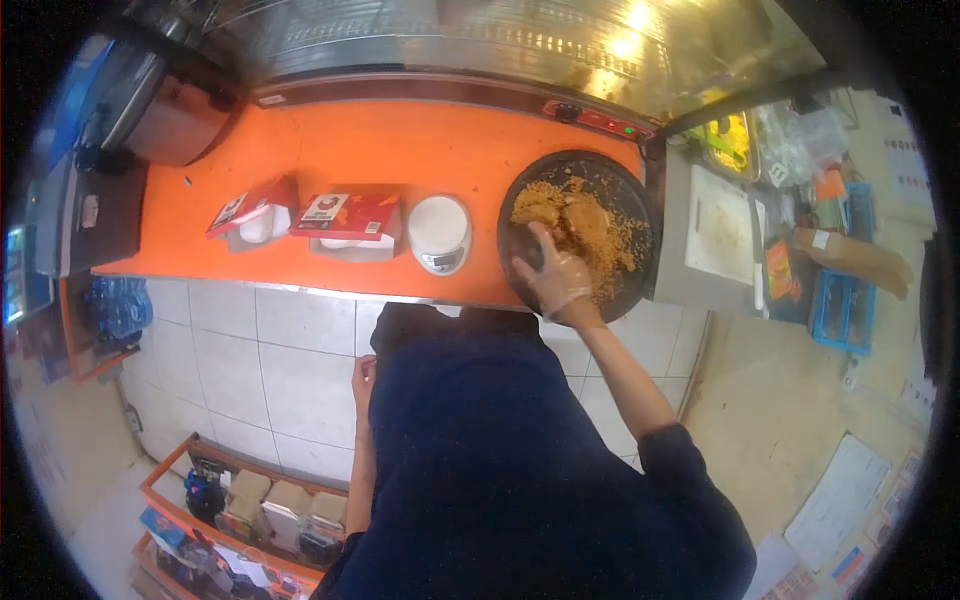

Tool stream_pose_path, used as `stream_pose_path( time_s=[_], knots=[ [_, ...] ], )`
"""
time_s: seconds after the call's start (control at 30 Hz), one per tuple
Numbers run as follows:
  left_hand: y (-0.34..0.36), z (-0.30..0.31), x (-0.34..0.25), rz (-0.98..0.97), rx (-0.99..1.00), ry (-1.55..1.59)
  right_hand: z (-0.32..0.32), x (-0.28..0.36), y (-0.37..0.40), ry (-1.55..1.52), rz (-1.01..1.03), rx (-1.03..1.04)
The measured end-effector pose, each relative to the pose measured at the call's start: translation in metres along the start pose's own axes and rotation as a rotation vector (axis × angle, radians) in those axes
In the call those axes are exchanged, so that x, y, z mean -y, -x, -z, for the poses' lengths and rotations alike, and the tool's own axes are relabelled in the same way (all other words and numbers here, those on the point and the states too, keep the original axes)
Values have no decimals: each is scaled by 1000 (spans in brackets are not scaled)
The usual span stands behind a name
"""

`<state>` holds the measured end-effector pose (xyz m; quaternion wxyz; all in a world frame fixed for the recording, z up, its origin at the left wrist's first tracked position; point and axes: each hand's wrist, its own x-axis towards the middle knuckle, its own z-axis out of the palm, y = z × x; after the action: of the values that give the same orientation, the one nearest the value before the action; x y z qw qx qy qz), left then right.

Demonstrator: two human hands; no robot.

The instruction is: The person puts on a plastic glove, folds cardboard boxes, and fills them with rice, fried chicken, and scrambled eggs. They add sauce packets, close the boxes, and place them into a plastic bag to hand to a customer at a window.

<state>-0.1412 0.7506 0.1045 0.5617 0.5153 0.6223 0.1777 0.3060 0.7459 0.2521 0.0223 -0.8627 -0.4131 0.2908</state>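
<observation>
My right hand (pixel 562 277), in a clear plastic glove, reaches over a round dark pan (pixel 641 258) on the right part of the counter. Its thumb and fingers are spread, with the fingertips at the near left edge of the food. Loose golden-brown crumbs (pixel 610 255) cover much of the pan, and larger brown crumb-coated pieces (pixel 583 213) lie among them. Down by my left side hangs my bare left hand (pixel 366 371), away from the counter; my clothing hides most of its fingers.
Left of the pan on the orange counter (pixel 400 130) stand a white kitchen scale (pixel 439 234) and two red-and-white food boxes (pixel 350 217). A glass display case (pixel 450 40) runs along the back. A white cutting board (pixel 722 222) lies at the right. Behind me is a low shelf (pixel 215 535).
</observation>
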Motion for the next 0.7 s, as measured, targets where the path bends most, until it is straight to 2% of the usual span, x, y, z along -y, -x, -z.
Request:
stream_pose_path(
  time_s=[0.1,0.17,0.2,0.23,0.27,0.33,0.4,0.43,0.53,0.57,0.6,0.67,0.7],
  knots=[
    [-6,-12,-21,-70,31,-16,18,-26,-17,-60,90,43],
    [-10,-16,-64,-155,60,-195,40,-53,-14,-91,242,-158],
    [-7,-15,-88,-187,64,-283,56,-63,-14,-107,201,-181],
    [-8,-14,-111,-304,44,-295,71,-73,-14,-124,161,-203],
    [-11,-14,-128,-364,19,-305,88,-82,-20,-145,-6,-154],
    [-20,-19,-159,-488,-18,-331,86,-134,-56,-52,10,-222],
    [-27,-30,-190,-547,81,-361,95,-162,-75,-11,-22,-165],
    [-27,-36,-208,-579,128,-390,101,-164,-79,12,-32,-135],
    [-21,-49,-241,-637,163,-407,86,-137,-51,175,25,-403],
    [-19,-50,-249,-654,151,-410,80,-123,-39,252,212,-571],
    [-19,-50,-254,-672,135,-413,81,-111,-29,195,310,-456],
    [-23,-44,-261,-717,102,-498,41,-114,-44,206,472,-497],
    [-30,-40,-263,-755,93,-532,43,-106,-47,171,378,-372]
  ],
)
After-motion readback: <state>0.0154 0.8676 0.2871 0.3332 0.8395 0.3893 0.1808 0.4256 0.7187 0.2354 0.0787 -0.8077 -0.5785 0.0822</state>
